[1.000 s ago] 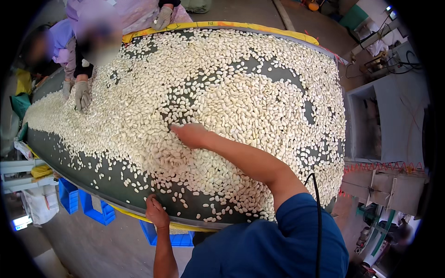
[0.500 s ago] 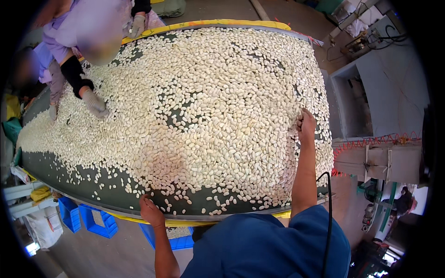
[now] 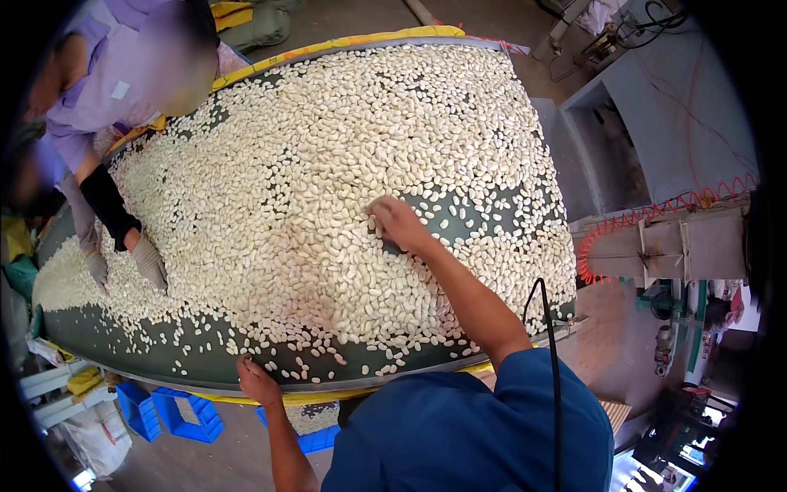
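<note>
White beans (image 3: 443,98) cover much of a dark green belt (image 3: 147,353) with a metal rim. My right hand (image 3: 393,221) is among the beans near the middle, fingers bent and apart, beside a partly bared strip of belt. My left hand (image 3: 254,377) is at the near rim, fingers curled beside a few loose beans; what they hold, if anything, is too small to tell.
At the upper left, co-workers in lilac clothing (image 3: 106,74) lean over the belt, gloved hands (image 3: 147,262) in the beans. Blue crates (image 3: 184,418) stand below the near edge. A grey metal housing (image 3: 672,123) and red coiled hose (image 3: 586,258) are at the right.
My right hand swung from the middle to the far right and back leftward, leaving a barer strip. The nearer co-worker's glove moved down into the beans. The view shifted slightly.
</note>
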Tool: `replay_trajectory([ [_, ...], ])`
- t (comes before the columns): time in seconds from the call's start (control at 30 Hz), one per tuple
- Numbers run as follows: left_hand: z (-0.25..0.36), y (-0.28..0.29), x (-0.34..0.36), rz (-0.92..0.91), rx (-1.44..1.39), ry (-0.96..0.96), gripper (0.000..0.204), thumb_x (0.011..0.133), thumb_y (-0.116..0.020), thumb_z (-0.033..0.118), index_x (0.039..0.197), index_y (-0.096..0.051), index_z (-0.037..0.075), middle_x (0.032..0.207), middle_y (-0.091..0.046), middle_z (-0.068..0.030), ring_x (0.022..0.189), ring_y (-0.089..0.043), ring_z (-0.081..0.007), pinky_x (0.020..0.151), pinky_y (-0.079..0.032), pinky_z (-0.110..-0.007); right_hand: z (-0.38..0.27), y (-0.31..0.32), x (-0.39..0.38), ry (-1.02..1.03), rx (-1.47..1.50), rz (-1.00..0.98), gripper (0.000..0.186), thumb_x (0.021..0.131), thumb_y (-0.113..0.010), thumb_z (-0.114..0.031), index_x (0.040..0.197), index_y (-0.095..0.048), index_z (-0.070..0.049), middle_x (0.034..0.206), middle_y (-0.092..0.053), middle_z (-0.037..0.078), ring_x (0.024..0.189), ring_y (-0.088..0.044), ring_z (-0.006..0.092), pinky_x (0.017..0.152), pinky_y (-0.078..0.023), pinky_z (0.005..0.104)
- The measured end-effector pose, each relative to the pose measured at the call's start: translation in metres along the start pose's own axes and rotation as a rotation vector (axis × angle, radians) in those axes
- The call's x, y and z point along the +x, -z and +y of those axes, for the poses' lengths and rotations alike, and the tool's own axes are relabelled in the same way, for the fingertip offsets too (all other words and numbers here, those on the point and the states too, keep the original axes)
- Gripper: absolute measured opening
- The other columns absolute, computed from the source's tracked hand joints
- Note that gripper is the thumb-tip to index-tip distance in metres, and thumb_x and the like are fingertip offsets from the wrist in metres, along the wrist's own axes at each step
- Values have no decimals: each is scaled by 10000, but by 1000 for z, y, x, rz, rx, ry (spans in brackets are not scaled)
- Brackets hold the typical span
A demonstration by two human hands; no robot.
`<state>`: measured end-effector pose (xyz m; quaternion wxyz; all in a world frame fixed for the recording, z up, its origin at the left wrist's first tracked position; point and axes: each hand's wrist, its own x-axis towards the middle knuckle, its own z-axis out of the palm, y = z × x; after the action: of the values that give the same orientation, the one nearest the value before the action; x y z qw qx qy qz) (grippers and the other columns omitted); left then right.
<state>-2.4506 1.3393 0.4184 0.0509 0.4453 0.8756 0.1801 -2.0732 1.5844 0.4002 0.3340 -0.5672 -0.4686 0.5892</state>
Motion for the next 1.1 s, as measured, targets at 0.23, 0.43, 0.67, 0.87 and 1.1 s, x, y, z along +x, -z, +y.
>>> replay_trajectory([
  [0.23, -11, 7, 16, -20, -57, 18, 264, 963, -436, 216, 1027, -629, 48, 927, -680, -155, 809, -658, -330, 703, -496, -422, -29, 29, 162, 221, -634, 415, 237, 879, -500, -192, 858, -634, 3, 820, -682, 175, 766, -665, 318, 690, -509, 413],
  [0.43, -23, 12, 27, -55, -11, 35, 297, 971, -411, 228, 1071, -628, 50, 974, -674, -170, 847, -647, -360, 724, -488, -442, -39, -23, 171, 152, -1005, 246, 127, 857, -526, -106, 904, -600, -14, 906, -683, 177, 862, -667, 340, 723, -529, 444],
  [0.67, -34, 19, 38, -82, -16, -7, 329, 979, -394, 246, 1064, -619, 21, 982, -662, -182, 863, -623, -381, 749, -470, -440, -31, 30, 40, -67, 690, -141, 198, 982, -464, -232, 819, -456, -120, 613, -394, -44, 483, -295, 42, 405, -223, 194],
  [0.87, -42, 25, 48, -92, -23, -31, 322, 981, -384, 236, 1061, -599, 10, 961, -656, -195, 848, -621, -372, 745, -465, -434, 45, 165, -131, -20, 565, 818, 217, 961, -517, -279, 809, -456, -136, 572, -394, -37, 430, -339, 40, 377, -246, 199],
  [1.1, -64, 28, 63, -109, 2, -37, 326, 981, -385, 238, 1077, -590, 3, 987, -651, -203, 872, -617, -378, 758, -464, -434, 96, 127, -183, -139, -786, 1338, 232, 919, -499, -165, 986, -665, -17, 779, -675, 156, 591, -628, 281, 545, -482, 392],
])
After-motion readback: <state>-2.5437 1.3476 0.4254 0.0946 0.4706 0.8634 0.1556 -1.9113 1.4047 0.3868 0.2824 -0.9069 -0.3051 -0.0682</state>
